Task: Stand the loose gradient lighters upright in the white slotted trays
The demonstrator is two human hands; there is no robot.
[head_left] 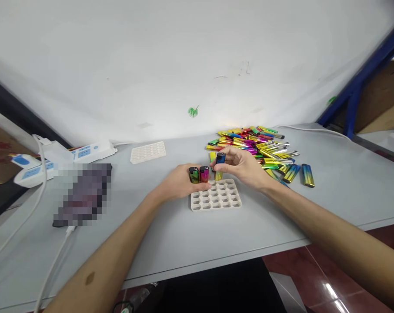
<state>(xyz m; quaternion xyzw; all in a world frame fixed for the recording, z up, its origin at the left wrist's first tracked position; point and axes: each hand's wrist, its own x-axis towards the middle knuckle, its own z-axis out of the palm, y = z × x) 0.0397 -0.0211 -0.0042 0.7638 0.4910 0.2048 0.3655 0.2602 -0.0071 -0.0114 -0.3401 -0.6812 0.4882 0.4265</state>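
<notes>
A slanted push could jam the blue-and-yellow lighter [220,161] against a cell edge of the white tray [216,209], since its lower end is at the tray's far side and whether it has entered a cell cannot be told. A nudge from the left hand [182,182] might tip the green lighter [193,175] and the magenta lighter [204,174], upright side by side at the tray's far left corner, their lower ends hidden. The right hand [242,167] could also brush the lighter pile [265,148] just beyond it and send pieces sliding over the counter [171,243].

The right fingers pinch the blue-and-yellow lighter, parted only by its thickness. The left fingers curl around the other two, thumb crossing in front; how firmly they press cannot be told.
</notes>
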